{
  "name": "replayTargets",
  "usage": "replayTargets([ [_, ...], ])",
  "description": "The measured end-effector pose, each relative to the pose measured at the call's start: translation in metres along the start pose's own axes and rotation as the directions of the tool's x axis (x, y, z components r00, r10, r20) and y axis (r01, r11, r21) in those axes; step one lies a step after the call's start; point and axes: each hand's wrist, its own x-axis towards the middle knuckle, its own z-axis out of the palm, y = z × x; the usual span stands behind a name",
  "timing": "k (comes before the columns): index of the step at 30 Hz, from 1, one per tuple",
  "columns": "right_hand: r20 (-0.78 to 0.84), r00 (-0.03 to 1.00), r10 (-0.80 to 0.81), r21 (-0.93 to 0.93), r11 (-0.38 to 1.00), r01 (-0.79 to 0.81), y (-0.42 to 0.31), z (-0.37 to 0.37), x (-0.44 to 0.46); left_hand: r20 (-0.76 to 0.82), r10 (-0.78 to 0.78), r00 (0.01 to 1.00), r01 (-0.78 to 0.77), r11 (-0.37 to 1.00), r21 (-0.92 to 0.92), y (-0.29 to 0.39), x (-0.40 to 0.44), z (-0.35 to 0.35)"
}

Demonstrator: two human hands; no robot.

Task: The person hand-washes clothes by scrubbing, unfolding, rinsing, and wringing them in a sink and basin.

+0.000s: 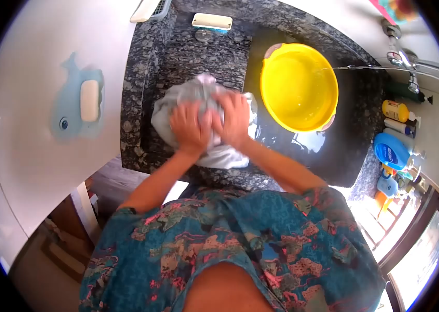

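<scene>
A bunched, wet-looking grey and white cloth [170, 117] lies on the ribbed granite washboard [198, 60] of a laundry sink. Whether it is a garment or a towel I cannot tell. My left hand [190, 126] presses down on its middle, fingers curled into the fabric. Close against it, my right hand [234, 118] grips the right side of the same bundle, the thumbs nearly meeting. Motion slightly blurs the fingers. To the right, a yellow basin [299, 86] stands in the dark sink bowl, with water in it.
A thin stream runs from the tap [395, 58] toward the basin. A scrub brush [212, 22] lies behind the washboard. On the left, a bar of soap [89, 100] rests on a blue whale-shaped dish [69, 114]. A blue bottle [391, 151] and other bottles line the right ledge.
</scene>
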Motion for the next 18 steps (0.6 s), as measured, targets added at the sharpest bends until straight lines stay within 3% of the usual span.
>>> replayTargets([
  [1,0.015,0.998,-0.067,0.085,0.994,0.066,0.001,0.0,-0.019,0.06,0.033,0.998,-0.033,0.999,0.014,-0.012,-0.007,0.009],
  [3,0.007,0.997,-0.08,0.075,0.994,0.079,0.035,0.036,-0.006,0.158,0.098,0.983,-0.107,0.993,0.045,-0.035,-0.012,0.024],
  [4,-0.077,0.987,-0.138,0.03,0.99,0.141,0.053,0.056,0.016,0.192,0.005,0.981,-0.019,0.997,0.069,-0.039,0.014,0.039],
  [5,-0.067,0.941,-0.333,-0.144,0.936,0.321,0.072,0.066,0.043,0.159,-0.014,0.987,-0.004,0.994,0.112,-0.044,0.034,0.056],
  [6,0.043,0.986,-0.159,-0.046,0.986,0.161,0.092,0.081,0.055,0.118,-0.029,0.993,0.01,0.988,0.155,-0.049,0.052,0.069],
  [7,0.087,0.962,-0.258,-0.111,0.957,0.266,0.091,0.073,0.078,0.099,-0.074,0.992,0.058,0.986,0.16,-0.057,0.066,0.084],
  [8,0.021,0.982,-0.186,-0.05,0.981,0.187,0.102,0.086,0.089,0.089,-0.123,0.988,0.107,0.981,0.161,-0.064,0.075,0.093],
  [10,0.195,0.972,0.13,0.034,0.99,-0.14,0.104,0.085,0.107,0.26,-0.344,0.902,0.318,0.938,0.136,-0.059,0.102,0.087],
  [11,0.291,0.913,0.287,0.053,0.948,-0.315,0.101,0.084,0.107,0.354,-0.442,0.825,0.419,0.897,0.142,-0.055,0.111,0.077],
  [12,0.326,0.755,0.569,0.072,0.782,-0.62,0.046,0.037,0.114,0.432,-0.446,0.784,0.483,0.875,0.027,-0.047,0.112,0.053],
  [13,0.32,0.767,0.557,0.06,0.796,-0.603,0.021,0.015,0.103,0.41,-0.405,0.817,0.45,0.893,-0.016,-0.038,0.096,0.037],
  [14,0.143,0.942,0.303,0.142,0.936,-0.322,0.012,0.012,0.074,0.383,-0.361,0.85,0.415,0.908,-0.064,-0.028,0.077,0.02],
  [15,0.116,0.968,0.222,0.025,0.974,-0.226,-0.007,-0.001,0.047,0.33,-0.132,0.935,0.182,0.975,-0.126,-0.028,0.036,0.009],
  [16,0.007,0.998,0.059,0.132,0.99,-0.059,-0.015,0.001,-0.008,0.271,0.104,0.957,-0.057,0.983,-0.173,-0.035,-0.006,0.004],
  [17,0.116,0.988,0.104,0.144,0.982,-0.121,-0.009,0.007,-0.017,0.217,0.087,0.972,-0.042,0.978,-0.203,-0.036,-0.017,0.009],
  [18,0.067,0.991,0.113,0.147,0.982,-0.122,0.005,0.024,-0.016,0.222,0.066,0.973,-0.016,0.975,-0.221,-0.044,-0.012,0.02],
])
